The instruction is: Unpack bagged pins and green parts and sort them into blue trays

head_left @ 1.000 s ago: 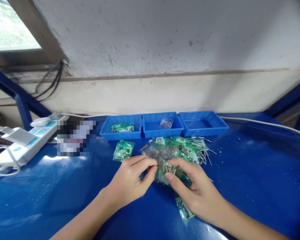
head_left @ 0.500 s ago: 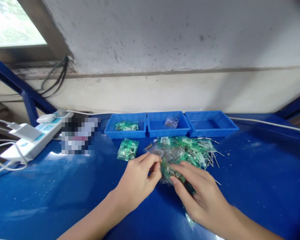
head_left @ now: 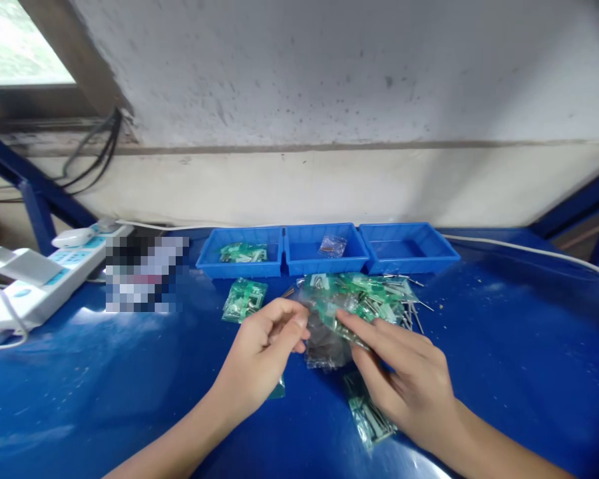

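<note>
Glossy blue desk point(head_left: 130, 399) against stained wall point(head_left: 304, 86), window point(head_left: 20, 46) at upper left. Right fingers point(head_left: 365, 330) pinch green bag point(head_left: 328, 313) over pile of bags point(head_left: 369, 287); left fingers point(head_left: 278, 310) curled beside it, grip unclear.

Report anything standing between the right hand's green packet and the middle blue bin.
The pile of packets lies between, in front of the middle blue bin. Nothing visible separates the right hand from its green packet.

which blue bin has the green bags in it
The left bin: green bags lie inside it. The middle bin holds a clear bag instead, and the right bin shows no green ones.
</note>
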The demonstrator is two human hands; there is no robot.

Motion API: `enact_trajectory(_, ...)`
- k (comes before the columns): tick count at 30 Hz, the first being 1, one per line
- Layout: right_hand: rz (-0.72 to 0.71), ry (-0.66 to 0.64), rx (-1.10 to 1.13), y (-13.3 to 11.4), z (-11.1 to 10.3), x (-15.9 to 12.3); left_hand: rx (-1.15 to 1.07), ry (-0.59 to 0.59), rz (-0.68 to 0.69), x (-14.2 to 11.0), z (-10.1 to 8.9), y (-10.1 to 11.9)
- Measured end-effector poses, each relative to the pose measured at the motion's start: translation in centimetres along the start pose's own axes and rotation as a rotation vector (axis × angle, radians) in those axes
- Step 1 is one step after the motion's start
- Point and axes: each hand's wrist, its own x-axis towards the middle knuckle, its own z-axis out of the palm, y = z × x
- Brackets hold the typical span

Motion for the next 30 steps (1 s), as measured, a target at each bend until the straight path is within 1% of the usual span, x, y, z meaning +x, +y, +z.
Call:
enact_trajectory(2,-0.104,0.011,-0.040,0.3,-0.2,0.0,-0.333,-0.093,-0.141,0.0,0.3,0.0)
enact_trajectory(4,-0.155,0.001,-0.037,0.6,-0.2,0.1,-0.575,-0.136,-0.230,0.0,0.5,-0.1)
enact_trajectory(5,-0.164,-0.008,-0.033,0.7,-0.2,0.2,-0.640,-0.134,-0.254,0.1,0.5,-0.2)
enact_trajectory(7,-0.170,-0.016,-0.033,0.9,-0.1,0.2,-0.671,-0.109,-0.267,0.2,0.4,-0.3)
enact_trajectory(10,-0.148,-0.025,-0.037,1.0,-0.1,0.2,-0.602,-0.120,-0.252,0.3,0.1,-0.4)
enact_trajectory(13,-0.034,-0.106,0.056,0.6,-0.3,0.1,-0.522,-0.147,-0.197,0.5,0.0,-0.3)
enact_trajectory(15,0.095,-0.192,0.228,0.3,-0.4,0.2,-0.434,-0.137,-0.136,0.6,-0.1,-0.3)
enact_trajectory(16,0.169,-0.204,0.334,0.2,-0.3,0.2,-0.370,-0.123,-0.102,0.7,-0.1,-0.3)
enact_trajectory(18,0.344,-0.153,0.498,0.1,0.0,0.3,-0.206,-0.104,-0.034,0.6,-0.2,-0.4)
enact_trajectory(20,0.519,-0.082,0.563,0.0,0.2,0.5,-0.034,-0.105,0.038,0.5,-0.3,-0.5)
enact_trajectory(21,0.579,-0.079,0.564,0.0,0.3,0.6,0.052,-0.109,0.077,0.4,-0.3,-0.6)
enact_trajectory(23,0.617,-0.132,0.536,0.0,0.2,1.0,0.220,-0.107,0.179,0.2,-0.2,-0.6)
enact_trajectory(26,0.585,-0.196,0.500,-0.3,-0.2,1.6,0.404,-0.078,0.355,0.0,0.1,-0.5)
enact_trajectory(28,0.576,-0.224,0.494,-0.1,-0.6,1.9,0.446,-0.072,0.417,-0.1,0.3,-0.4)
enact_trajectory(30,0.579,-0.218,0.471,0.8,-1.0,2.1,0.432,-0.082,0.431,-0.2,0.1,-0.2)
